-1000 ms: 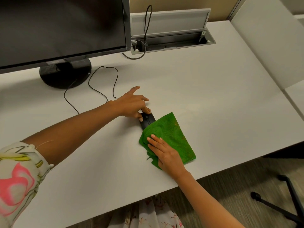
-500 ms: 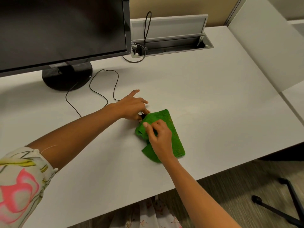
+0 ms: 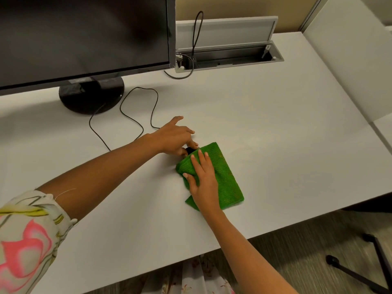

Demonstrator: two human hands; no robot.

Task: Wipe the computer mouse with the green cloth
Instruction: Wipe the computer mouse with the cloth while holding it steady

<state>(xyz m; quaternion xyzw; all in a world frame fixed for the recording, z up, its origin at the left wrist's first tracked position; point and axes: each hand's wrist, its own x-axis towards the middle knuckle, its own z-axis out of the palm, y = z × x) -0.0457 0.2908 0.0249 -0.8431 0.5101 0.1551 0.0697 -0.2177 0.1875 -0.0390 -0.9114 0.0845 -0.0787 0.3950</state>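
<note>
A green cloth lies on the white desk, draped over most of a black computer mouse. Only the mouse's far end shows as a small dark patch. My left hand pinches that exposed end with its fingertips. My right hand lies flat on the cloth, fingers spread, pressing it down over the mouse body.
A black monitor on a round stand occupies the back left. The mouse cable loops toward it. An open cable tray sits at the back. A chair base shows on the floor at lower right.
My right hand slid forward with the cloth over the mouse, then flattened on it. The mouse, partly visible at first, is now almost fully covered. My left hand stayed on it.
</note>
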